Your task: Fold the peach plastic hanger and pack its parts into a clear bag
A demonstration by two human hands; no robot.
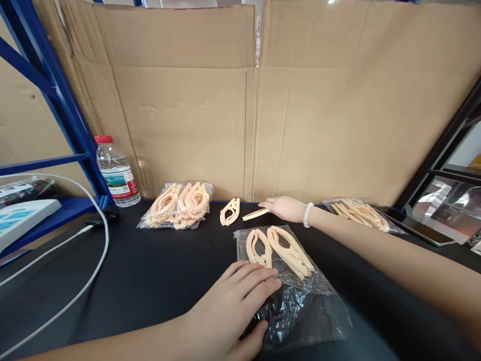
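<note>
At twelve o'clock near the cardboard [188, 125], the hanger [254, 215] lies nearly nine-to-three at the right hand [284, 207], its grip unclear. The left hand [235, 301] rests half-open on the bag [319, 311]; bare table [161, 271] spreads toward eight.

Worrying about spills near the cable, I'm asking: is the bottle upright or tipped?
Upright: the bottle stands on its base, red cap on top.

Bright, even light, glare on crinkled plastic, edges stretched (wide lens, apparently)
</note>
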